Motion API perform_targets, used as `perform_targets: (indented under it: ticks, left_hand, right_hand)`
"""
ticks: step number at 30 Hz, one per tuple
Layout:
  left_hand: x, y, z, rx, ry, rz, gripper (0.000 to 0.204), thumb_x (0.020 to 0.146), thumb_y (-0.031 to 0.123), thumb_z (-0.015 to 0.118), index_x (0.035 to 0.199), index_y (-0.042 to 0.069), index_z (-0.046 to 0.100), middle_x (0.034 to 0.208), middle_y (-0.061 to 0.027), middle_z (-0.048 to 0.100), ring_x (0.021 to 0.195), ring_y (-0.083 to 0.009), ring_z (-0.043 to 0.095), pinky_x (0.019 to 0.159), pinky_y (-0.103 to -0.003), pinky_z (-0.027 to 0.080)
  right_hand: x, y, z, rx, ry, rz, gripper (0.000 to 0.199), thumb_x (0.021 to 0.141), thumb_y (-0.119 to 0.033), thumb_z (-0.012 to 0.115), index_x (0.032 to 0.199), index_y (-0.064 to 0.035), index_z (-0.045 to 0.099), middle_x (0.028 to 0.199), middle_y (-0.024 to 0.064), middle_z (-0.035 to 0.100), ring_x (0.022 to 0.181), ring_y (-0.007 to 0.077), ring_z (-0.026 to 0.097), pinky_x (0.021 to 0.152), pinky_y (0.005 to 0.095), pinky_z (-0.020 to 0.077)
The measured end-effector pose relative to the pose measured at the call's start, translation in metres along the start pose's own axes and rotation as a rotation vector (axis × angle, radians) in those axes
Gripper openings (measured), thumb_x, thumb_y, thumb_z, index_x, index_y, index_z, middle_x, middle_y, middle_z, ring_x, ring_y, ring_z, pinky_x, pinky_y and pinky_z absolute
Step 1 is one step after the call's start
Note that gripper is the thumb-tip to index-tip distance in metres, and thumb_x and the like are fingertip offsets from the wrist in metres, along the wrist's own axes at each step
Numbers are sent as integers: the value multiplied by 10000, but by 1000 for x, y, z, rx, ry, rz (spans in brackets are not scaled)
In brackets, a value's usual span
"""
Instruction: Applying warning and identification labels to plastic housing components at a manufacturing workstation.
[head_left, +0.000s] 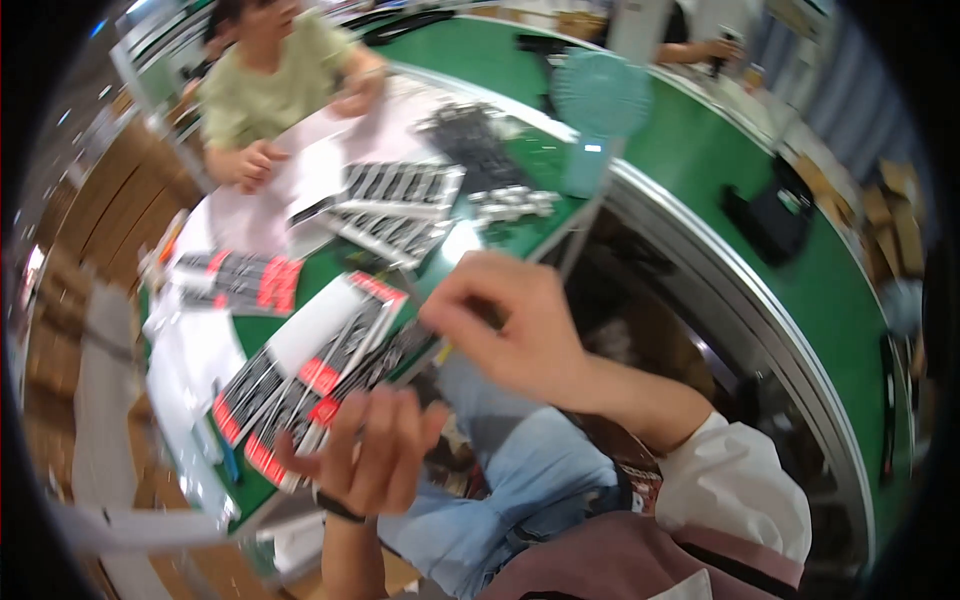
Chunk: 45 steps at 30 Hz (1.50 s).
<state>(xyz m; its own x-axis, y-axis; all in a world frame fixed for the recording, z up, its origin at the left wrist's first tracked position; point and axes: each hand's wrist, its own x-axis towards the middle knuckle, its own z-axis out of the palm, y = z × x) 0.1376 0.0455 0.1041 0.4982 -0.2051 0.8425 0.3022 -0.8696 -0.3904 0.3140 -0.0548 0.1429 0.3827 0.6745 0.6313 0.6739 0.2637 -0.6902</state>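
My left hand (365,455), a dark band at its wrist, is raised at the near edge of the green table with its fingers apart and half bent; nothing shows in it. Just behind it lie packages with red ends and black-and-white strips (318,380), partly covered by a white sheet (315,325). Up and to the right, my right hand (520,325) is curled, thumb and fingertips brought together over the table edge. Motion smears it, and whatever is between the fingertips cannot be made out. Loose dark thin pieces (400,345) lie beside its fingertips.
More red-ended packages (245,280) lie at the left, white-framed cards (400,190) farther back, near a dark pile of parts (480,150). A teal fan (600,95) stands at the table corner. Across sits a person (275,90); a green conveyor (700,170) curves along the right.
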Motion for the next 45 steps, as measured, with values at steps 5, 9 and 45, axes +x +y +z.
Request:
perform_targets:
  ticks: [5,9,45]
  left_hand:
    - [-25,18,-5,-199,-76,-106,148,853,201,609,761,101,666,829,-23,661,823,-190,626,1029,-607,285]
    - [-47,30,6,-440,-194,-209,73,803,129,613,759,71,620,867,-35,643,811,-219,622,962,-546,376]
    - [36,35,-136,-482,-899,-157,624,715,249,742,1291,149,525,1265,-115,555,1156,-296,539,967,-497,379]
  right_hand:
    - [-19,67,-200,-870,670,-115,188,901,-104,629,1069,-19,642,865,78,644,764,181,615,687,294,479]
    - [-75,124,-377,-1544,881,577,801,844,-478,640,1459,-136,258,1219,252,524,1098,403,554,886,475,484]
    - [-174,-89,-221,-280,-530,-266,885,608,112,592,1441,-86,371,1037,144,701,777,331,673,675,397,539]
